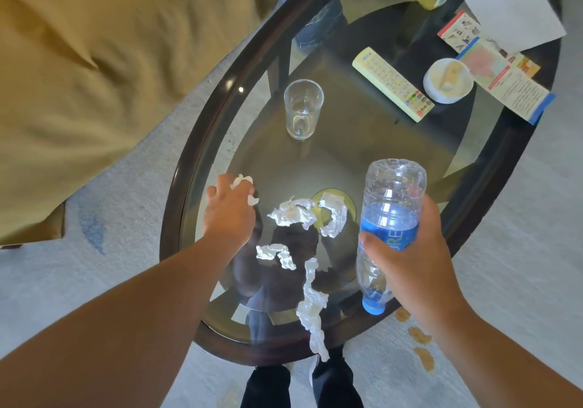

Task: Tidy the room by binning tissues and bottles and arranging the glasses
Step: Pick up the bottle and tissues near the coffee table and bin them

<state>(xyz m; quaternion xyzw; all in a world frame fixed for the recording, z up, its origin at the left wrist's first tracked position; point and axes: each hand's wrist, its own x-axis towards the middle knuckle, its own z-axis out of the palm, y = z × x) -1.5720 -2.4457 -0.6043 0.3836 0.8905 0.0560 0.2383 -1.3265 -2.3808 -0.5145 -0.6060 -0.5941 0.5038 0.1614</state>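
The likeliest slip is at my left hand (228, 210): its fingers are curled tight round 1 crumpled tissue (241, 182), with bits poking out past the knuckles. If I try to pinch up more with that hand I judge the wad could work loose and drop back on the worktop (189, 168). The loose tissues (291, 213), 4 as far as I can tell, lie between my 2 hands, just right of the left one. The long tissue (312, 306) trails back toward me and hangs over the near rim, so a careless brush from either forearm could pull it onto the floor (126, 187). The glass (303, 109) stands upright beyond my left hand and a little to its right, apart from everything. A wide sweep forward could knock it over on the hard top. My right hand (410, 250) is wrapped round the middle of the bottle (391, 187), thumb across the blue label. The bottle is tipped so its base points away from me and its cap (373, 305) points down toward me. The thin plastic could buckle or slide if I loosen my grip while reaching. I cannot tell how tight the cap is, so drips are possible. Both arms are stretched forward over the near rim, the left palm down and low over the glass top, the right raised clear of it.
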